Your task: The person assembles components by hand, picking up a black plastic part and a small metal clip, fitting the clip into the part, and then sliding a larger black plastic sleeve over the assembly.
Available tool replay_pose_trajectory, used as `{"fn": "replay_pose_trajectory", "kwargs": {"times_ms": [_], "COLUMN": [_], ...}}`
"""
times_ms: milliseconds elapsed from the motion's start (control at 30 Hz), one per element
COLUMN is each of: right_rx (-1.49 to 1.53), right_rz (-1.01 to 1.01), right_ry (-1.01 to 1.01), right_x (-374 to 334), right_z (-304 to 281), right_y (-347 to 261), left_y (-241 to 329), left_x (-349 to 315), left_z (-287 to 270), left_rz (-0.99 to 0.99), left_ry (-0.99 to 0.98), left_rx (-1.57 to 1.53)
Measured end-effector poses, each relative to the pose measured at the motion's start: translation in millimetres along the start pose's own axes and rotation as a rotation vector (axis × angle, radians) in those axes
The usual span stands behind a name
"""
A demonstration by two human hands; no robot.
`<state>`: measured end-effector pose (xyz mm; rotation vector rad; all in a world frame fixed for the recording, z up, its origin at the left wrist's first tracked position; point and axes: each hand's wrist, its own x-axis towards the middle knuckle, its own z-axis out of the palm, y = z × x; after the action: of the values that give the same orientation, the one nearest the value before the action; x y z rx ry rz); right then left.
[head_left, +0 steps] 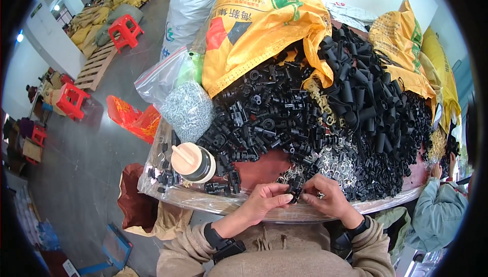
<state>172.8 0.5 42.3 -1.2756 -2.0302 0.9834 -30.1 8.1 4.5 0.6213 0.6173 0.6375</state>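
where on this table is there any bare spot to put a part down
One clear patch: the reddish tabletop between the lidded cup, the heap of black clips and the left hand. A thin strip runs along the near edge left of that hand. Elsewhere it's crowded: black tubes and metal clips fill the right, sacks the back.

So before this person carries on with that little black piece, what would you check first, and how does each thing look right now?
1. Small black part pinched by both the left hand and right hand: ok.
2. More black parts heaped close ahead: ok.
3. Small metal clips within reach beside the right hand: ok.
4. Whether the held part is fully fitted together: cannot tell, fingers cover it.
5. Lidded cup standing apart from the hands: ok.
6. Table edge near the hands, part held just inside it: ok.
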Motion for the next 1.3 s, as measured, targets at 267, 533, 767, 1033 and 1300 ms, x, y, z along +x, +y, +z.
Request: {"fn": "replay_pose_trajectory", "kwargs": {"times_ms": [267,533,767,1033,1300], "right_rx": [-0.677,-0.599,-0.582,-0.662,-0.609], "right_rz": [-0.104,-0.092,-0.091,-0.056,-0.023], "right_ry": [0.073,0.055,0.186,0.028,-0.067], "right_x": [-16.3,-17.2,-15.2,-14.7,-10.6], "right_z": [-1.0,-3.5,-0.1,-4.4,-9.5], "right_y": [31.3,35.4,20.9,37.5,36.3], "left_y": [-10.5,-6.1,-8.8,2.4,2.2], "left_x": [12.2,8.8,1.8,-1.4,-3.6], "left_z": [-3.7,1.8,-4.3,-13.1,-17.2], "left_rz": [0.05,0.06,0.08,0.128,0.154], "left_ry": [-0.015,-0.012,0.009,0.031,0.046], "left_rx": [-0.022,-0.047,-0.085,-0.127,-0.177]}}
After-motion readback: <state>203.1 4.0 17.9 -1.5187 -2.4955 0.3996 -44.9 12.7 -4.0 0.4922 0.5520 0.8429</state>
